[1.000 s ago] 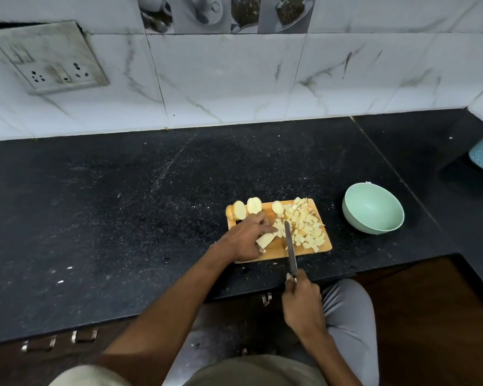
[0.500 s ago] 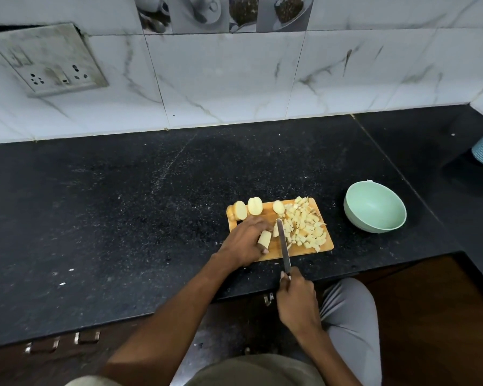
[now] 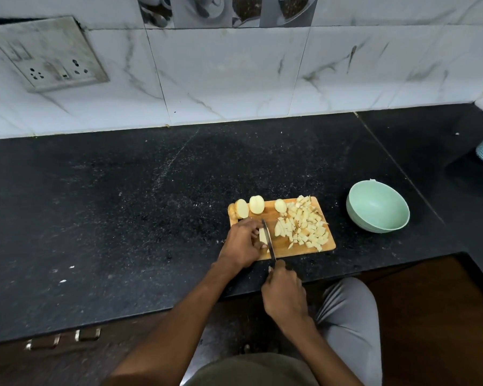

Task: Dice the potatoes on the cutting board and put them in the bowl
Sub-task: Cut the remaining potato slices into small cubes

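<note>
The knife (image 3: 268,239) has shifted left, against the held potato piece (image 3: 262,235).

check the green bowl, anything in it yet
Empty: the green bowl shows only its bare inside, and the diced potato lies on the cutting board.

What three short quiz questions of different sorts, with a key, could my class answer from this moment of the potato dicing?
1. True or false: the green bowl already holds diced potato.
2. Multiple choice: the left hand is (A) lifting the bowl, (B) holding a potato piece down on the cutting board, (C) resting on the counter.
3. Fill in: the right hand grips the ____, whose blade stands against that piece.

Key
1. False: the bowl looks empty; the diced pile lies on the board's right half.
2. B.
3. Knife.
</note>
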